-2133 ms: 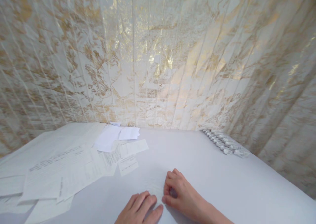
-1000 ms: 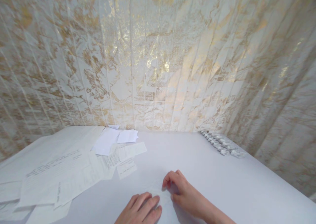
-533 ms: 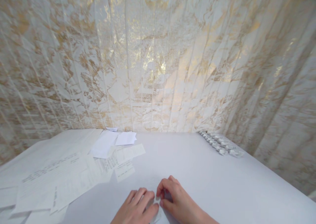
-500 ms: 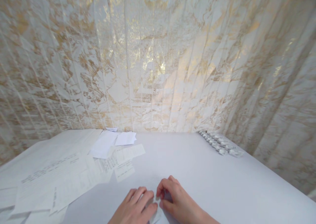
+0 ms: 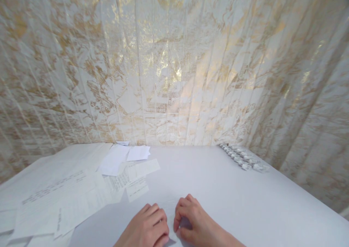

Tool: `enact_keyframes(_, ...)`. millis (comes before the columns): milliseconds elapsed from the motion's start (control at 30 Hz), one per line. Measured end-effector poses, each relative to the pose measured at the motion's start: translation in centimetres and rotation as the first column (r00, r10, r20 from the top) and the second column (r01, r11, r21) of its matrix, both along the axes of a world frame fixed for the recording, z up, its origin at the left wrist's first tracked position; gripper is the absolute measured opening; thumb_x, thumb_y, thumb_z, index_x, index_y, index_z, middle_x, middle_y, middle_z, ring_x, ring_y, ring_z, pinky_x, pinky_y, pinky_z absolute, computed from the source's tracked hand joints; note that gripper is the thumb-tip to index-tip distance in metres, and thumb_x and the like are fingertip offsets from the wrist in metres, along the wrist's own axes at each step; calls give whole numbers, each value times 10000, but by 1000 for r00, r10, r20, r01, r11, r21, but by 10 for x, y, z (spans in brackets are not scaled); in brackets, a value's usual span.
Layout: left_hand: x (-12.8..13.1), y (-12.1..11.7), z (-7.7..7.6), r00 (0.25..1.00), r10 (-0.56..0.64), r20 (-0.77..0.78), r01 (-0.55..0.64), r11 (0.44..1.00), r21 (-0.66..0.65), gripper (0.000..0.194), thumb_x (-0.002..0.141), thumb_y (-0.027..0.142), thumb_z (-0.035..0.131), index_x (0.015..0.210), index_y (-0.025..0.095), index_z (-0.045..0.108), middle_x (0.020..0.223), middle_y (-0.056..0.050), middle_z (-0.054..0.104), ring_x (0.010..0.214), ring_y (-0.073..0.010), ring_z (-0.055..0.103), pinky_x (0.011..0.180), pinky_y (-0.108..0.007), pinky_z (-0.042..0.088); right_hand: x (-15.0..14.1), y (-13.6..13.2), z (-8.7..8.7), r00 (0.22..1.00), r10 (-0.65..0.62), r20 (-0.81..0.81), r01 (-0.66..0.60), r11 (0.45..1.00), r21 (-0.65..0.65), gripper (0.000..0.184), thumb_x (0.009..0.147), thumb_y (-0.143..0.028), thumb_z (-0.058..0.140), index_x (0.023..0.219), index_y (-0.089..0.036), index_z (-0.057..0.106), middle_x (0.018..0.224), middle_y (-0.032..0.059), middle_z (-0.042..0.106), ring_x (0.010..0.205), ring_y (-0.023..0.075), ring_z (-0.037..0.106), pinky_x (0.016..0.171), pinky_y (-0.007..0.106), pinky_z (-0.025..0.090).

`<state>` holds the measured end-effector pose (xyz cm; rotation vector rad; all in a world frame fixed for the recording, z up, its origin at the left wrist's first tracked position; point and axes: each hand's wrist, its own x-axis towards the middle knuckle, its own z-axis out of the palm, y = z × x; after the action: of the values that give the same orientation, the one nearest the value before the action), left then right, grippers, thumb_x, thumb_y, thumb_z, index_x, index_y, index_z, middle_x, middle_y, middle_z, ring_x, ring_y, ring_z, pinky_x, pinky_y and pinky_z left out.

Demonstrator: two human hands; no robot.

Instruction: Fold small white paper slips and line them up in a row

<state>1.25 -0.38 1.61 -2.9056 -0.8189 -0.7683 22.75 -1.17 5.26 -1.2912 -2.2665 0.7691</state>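
Note:
Both hands are low on the white table, close together with a narrow gap between them. My left hand [image 5: 149, 227] is closed, fingers curled under and pressed together. Whatever it may hold is hidden beneath the fingers. Across the gap, my right hand [image 5: 195, 219] is bent into a pinch, its thumb and fingertips down near the tabletop. Anything between those fingertips is too small or too hidden to name.
Overlapping printed papers [image 5: 54, 203] spread over the table's left side. Blank white sheets [image 5: 114, 160] and small slips [image 5: 139, 187] lie beyond them. Rows of small clear-wrapped silvery items [image 5: 242, 158] line the back right edge. A gold-patterned curtain [image 5: 169, 76] hangs behind the table.
My left hand has curled its fingers in and drawn slightly left, away from my right hand. A clear, crinkled bit seen between the hands before is now out of sight.

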Motion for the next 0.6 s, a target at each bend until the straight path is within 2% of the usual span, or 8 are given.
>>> enact_keyframes(100, 9, -6, 20, 982, 153, -108, -177, 950, -259, 119, 827, 113, 621, 764, 210, 594, 831, 10, 646, 797, -186, 564, 737, -309, 396, -1, 0, 1, 1000, 3, 27, -3, 1000, 14, 250, 657, 20, 666, 735, -205, 743, 886, 20, 678, 966, 210, 561, 899, 328, 389)
enact_keyframes(200, 20, -12, 40, 943, 281, -179, -329, 872, -363, 129, 834, 96, 557, 786, 199, 618, 868, -3, 668, 857, -209, 583, 779, -335, 401, -3, -1, 6, 997, -9, 76, 6, 999, 31, 236, 651, 15, 682, 748, -193, 737, 879, 28, 691, 946, 217, 567, 888, 335, 401)
enact_keyframes(267, 26, -15, 47, 928, 316, -198, -370, 850, -374, 138, 848, 106, 538, 804, 197, 632, 882, -11, 677, 874, -221, 590, 794, -355, 394, -3, -4, 9, 995, -26, 97, 20, 998, 60, 273, 633, 23, 674, 804, -184, 727, 869, 33, 698, 932, 223, 570, 871, 335, 413)
enact_keyframes(367, 31, -18, 49, 918, 335, -210, -390, 856, -340, 160, 869, 115, 510, 821, 194, 641, 898, -27, 679, 880, -232, 590, 793, -371, 382, -3, -7, 10, 992, -39, 117, 26, 994, 108, 321, 616, 36, 656, 858, -169, 706, 851, 43, 702, 923, 228, 575, 824, 316, 428)
enact_keyframes(600, 34, -20, 41, 898, 355, -259, -417, 874, -248, 176, 847, 93, 486, 816, 193, 627, 904, -47, 671, 866, -246, 567, 788, -388, 358, 1, -8, 1, 986, 41, 159, -80, 965, 251, 214, 676, -9, 730, 732, -213, 692, 838, -2, 700, 876, 196, 572, 787, 296, 404)
